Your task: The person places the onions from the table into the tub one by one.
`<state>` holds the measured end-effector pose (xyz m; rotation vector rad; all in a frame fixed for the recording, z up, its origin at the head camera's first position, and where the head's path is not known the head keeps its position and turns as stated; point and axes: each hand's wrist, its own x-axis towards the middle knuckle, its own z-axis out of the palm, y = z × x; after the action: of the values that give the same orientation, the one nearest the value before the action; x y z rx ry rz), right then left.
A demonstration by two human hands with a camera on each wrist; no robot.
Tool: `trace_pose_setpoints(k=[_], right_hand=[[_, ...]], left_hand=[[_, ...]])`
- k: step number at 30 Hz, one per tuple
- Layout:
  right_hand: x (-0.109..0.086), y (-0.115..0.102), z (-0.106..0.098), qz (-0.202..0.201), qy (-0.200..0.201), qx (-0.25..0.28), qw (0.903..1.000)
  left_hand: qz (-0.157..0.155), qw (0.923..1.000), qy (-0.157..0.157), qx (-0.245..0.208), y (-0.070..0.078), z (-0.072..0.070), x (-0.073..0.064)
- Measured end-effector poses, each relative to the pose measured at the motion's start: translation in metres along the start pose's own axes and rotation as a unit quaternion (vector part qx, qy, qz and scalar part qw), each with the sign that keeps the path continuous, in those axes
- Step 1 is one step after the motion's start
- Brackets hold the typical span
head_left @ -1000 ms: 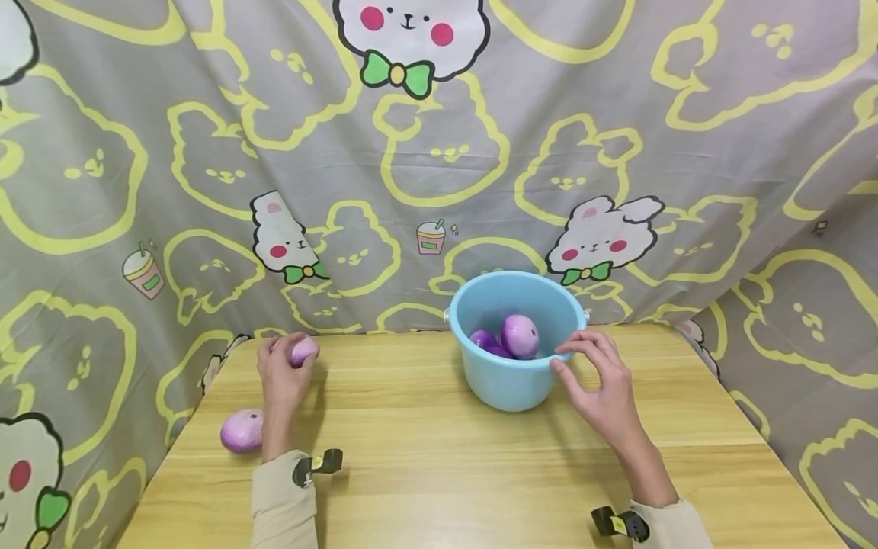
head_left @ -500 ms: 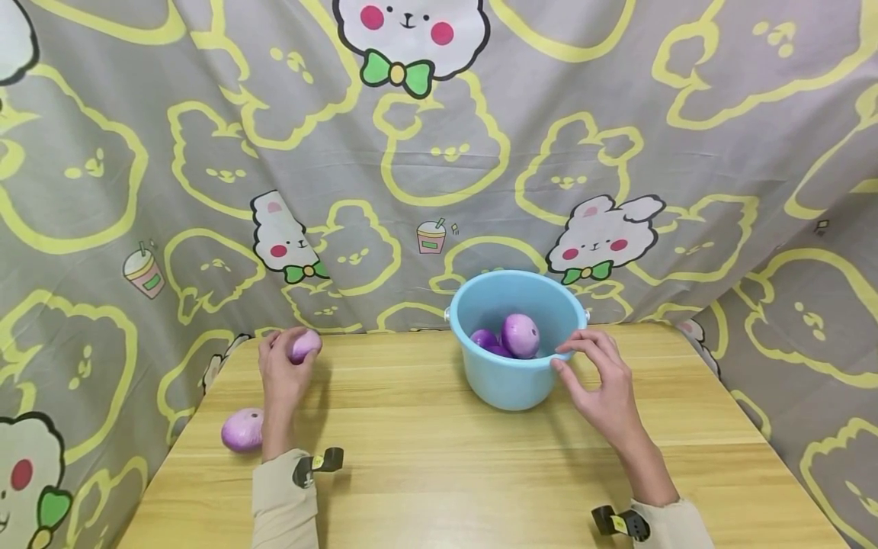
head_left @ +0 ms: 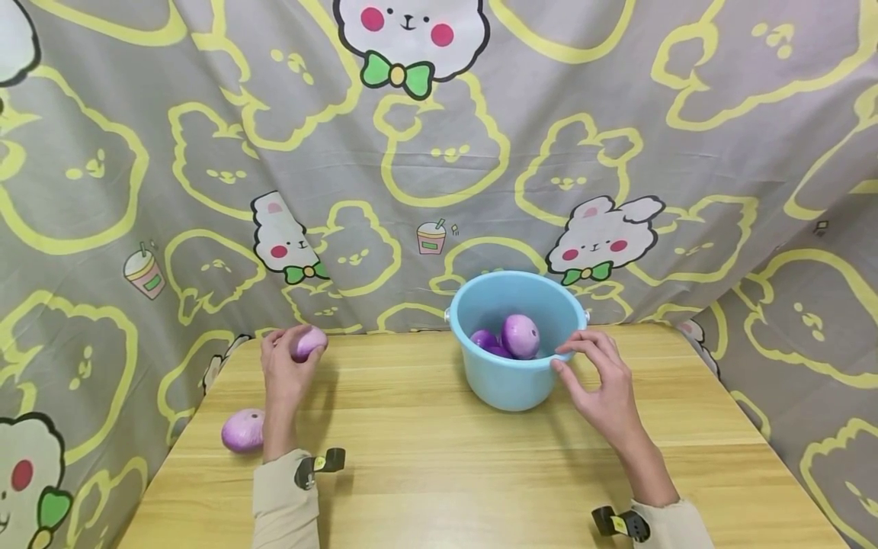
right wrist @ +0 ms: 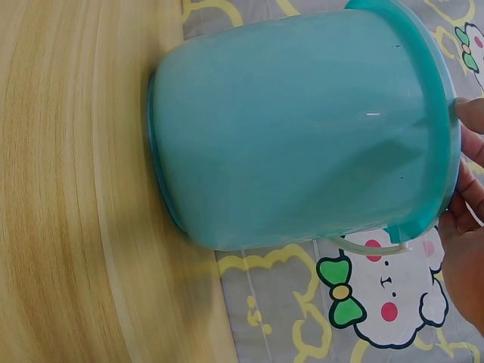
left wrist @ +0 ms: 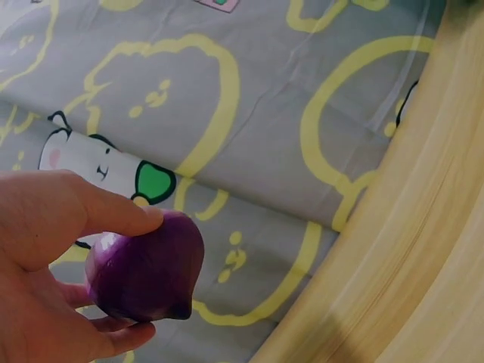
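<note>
My left hand (head_left: 286, 374) grips a purple onion (head_left: 310, 345) near the table's far left. In the left wrist view the onion (left wrist: 147, 266) shows a small pointed end, with the thumb over it and fingers beneath. A second purple onion (head_left: 243, 430) lies on the table beside my left wrist. On the right, the thumb and fingers of my right hand (head_left: 604, 385) pinch the rim of a light blue bucket (head_left: 511, 385). Several purple onions (head_left: 520, 336) sit inside that bucket. The right wrist view shows the bucket's side (right wrist: 302, 136) and the fingertips at its rim.
The wooden table (head_left: 411, 473) carries the bucket upright near its back edge. A grey curtain (head_left: 329, 168) with yellow cartoon outlines hangs right behind the table and along both sides. A thin handle (right wrist: 363, 246) hangs along the bucket in the right wrist view.
My left hand has shifted slightly up and to the right in the head view, carrying the onion. My right hand, the bucket and the onion on the table stay where they were.
</note>
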<state>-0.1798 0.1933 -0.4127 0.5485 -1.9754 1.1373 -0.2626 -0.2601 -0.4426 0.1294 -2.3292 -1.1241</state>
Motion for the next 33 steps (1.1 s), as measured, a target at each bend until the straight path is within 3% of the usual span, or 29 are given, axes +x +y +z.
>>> trace_pose_setpoints(k=[9,19,26,33], right_hand=[[-0.001,0.001,0.0,0.001,-0.001,-0.001,1.0],[-0.013,0.039,0.002,0.001,-0.004,-0.007,1.0],[-0.011,0.042,0.003,-0.02,0.006,-0.002,0.9998],[-0.011,0.041,0.003,-0.015,0.002,-0.002,0.9999]], left_hand=[[-0.014,0.9998,-0.008,0.007,0.003,-0.001,0.0],[0.015,0.9998,0.012,-0.01,0.011,0.0,0.0],[0.025,0.9994,0.005,-0.024,0.017,-0.003,0.0],[0.033,0.9989,0.003,-0.032,0.02,-0.003,-0.001]])
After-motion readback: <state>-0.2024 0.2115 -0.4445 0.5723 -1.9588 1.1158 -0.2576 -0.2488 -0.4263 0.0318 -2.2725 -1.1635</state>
